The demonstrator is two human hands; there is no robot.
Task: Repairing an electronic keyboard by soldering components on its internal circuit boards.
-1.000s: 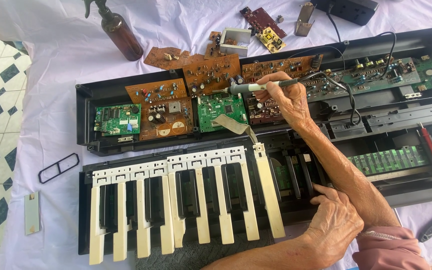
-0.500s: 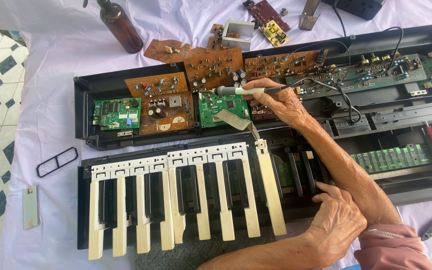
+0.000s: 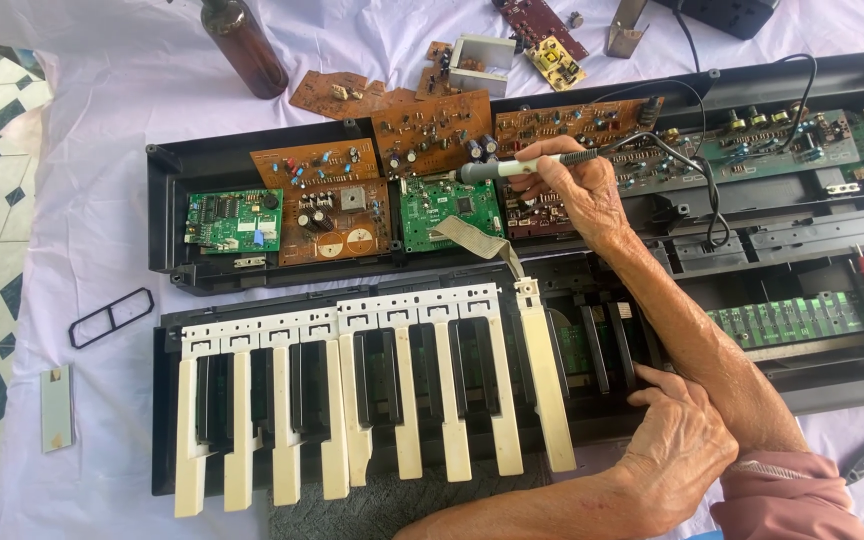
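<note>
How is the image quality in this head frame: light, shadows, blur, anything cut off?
Head view: even daylight, soft shadows, no harsh glare. The right hand holding the soldering iron is sharp, as are the circuit boards. The left hand resting on the keyboard frame is sharp too. The brown bottle is cropped at top.

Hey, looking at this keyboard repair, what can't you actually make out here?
- Head view: the soldering iron tip's contact point is too small to tell.
- Right hand hides the brown board beneath it.
- Left hand covers the keyboard case edge.
- Bottle top is cut off by the frame edge.
</note>
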